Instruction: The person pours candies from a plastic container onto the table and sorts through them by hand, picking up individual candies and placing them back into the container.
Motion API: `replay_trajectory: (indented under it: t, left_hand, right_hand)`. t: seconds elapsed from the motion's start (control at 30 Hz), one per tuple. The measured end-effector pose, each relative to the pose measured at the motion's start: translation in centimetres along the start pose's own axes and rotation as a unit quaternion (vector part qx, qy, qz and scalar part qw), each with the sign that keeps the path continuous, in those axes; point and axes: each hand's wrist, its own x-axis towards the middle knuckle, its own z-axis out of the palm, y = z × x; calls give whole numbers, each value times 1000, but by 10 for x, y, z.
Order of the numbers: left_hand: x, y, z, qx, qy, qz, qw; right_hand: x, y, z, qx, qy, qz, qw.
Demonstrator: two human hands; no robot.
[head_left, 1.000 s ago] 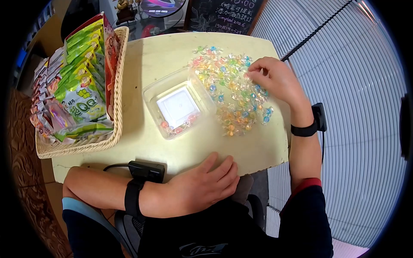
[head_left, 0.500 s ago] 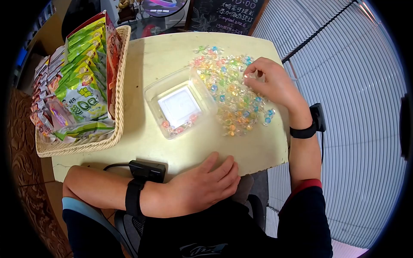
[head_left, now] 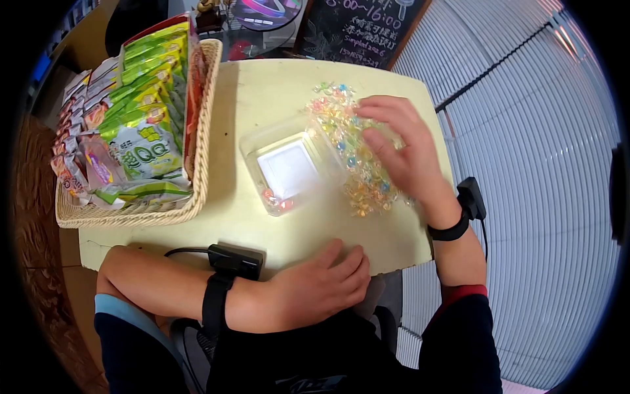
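My right hand (head_left: pixel 403 148) hovers over the right side of a spread of small wrapped candies (head_left: pixel 351 161) in several colours. Its thumb and fingers are apart, and I see nothing held between them. Left of the candies stands a clear plastic box (head_left: pixel 252 167) with a white square on its bottom and some pink candies (head_left: pixel 284 205) in its near corner. At the table's front edge lies my left hand (head_left: pixel 325 289), palm down, fingers loosely stretched and holding nothing. Part of the candy spread is hidden under my right hand.
A wicker basket (head_left: pixel 209 111) packed with green snack bags (head_left: pixel 141 144) and other packets fills the table's left side. Small black devices are strapped to both wrists. A chalkboard (head_left: pixel 351 33) stands behind the table (head_left: pixel 230 79); blinds (head_left: pixel 538 197) hang at right.
My right hand has opened from a pinch on a pinkish candy and shifted across the spread. The left hand stays at the table edge. The whole view has shifted slightly.
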Motion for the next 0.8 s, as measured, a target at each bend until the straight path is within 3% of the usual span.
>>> replay_trajectory:
  t: [0.1,0.23,0.3,0.37,0.43,0.47,0.8]
  left_hand:
    - [0,0,4,4,10,-2,1000]
    - [-3,-1,6,-4,25,9,1000]
    - [-2,-1,7,-10,30,10,999]
    - [-4,-2,9,-13,32,4,999]
    - [-5,-1,14,-26,36,1,999]
    - [-5,-1,14,-25,35,0,999]
    - [-5,-1,14,-10,29,13,999]
  right_hand:
    - [6,33,-15,4,3,58,998]
    - [36,50,-11,11,-103,123,987]
    - [55,63,2,29,-172,46,984]
    - [71,68,20,47,-211,37,976]
    - [79,66,40,-20,-244,-4,970]
    - [83,70,46,0,-297,20,955]
    - [39,61,3,-60,-280,111,952]
